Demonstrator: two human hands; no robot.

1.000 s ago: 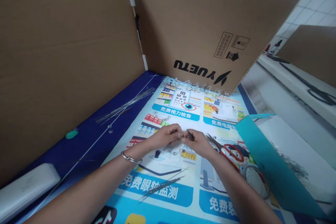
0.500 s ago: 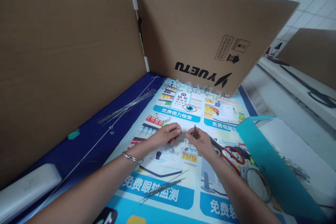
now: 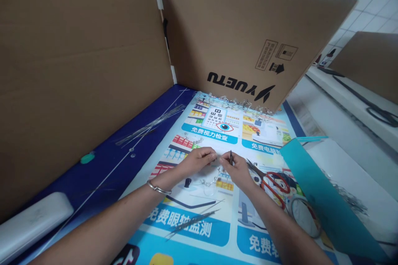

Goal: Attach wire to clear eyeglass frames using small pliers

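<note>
My left hand (image 3: 200, 159), with a silver bangle at the wrist, is closed in a pinch; what its fingertips hold is too small to make out. Almost touching it, my right hand (image 3: 234, 167) is closed around a slim dark tool (image 3: 231, 156) whose tip points up. Its kind is unclear. Under the two hands hangs or lies a thin wire piece with clear bits (image 3: 214, 181), on the printed sheet. Red-handled scissors (image 3: 273, 182) lie just right of my right hand. A bundle of thin wires (image 3: 194, 222) rests in front of my forearms.
Cardboard panels (image 3: 242, 29) stand at the left and back. Small clear wire pieces (image 3: 236, 102) line the back panel's foot. More wire strips (image 3: 151, 125) lie on the left. A teal-edged box (image 3: 329, 198) with metal bits stands right, a roll (image 3: 304, 215) beside it, a white case (image 3: 37, 223) front left.
My hands have drawn slightly closer together, with the fingertips nearly meeting. My right hand has moved a little left, showing more of the scissors.
</note>
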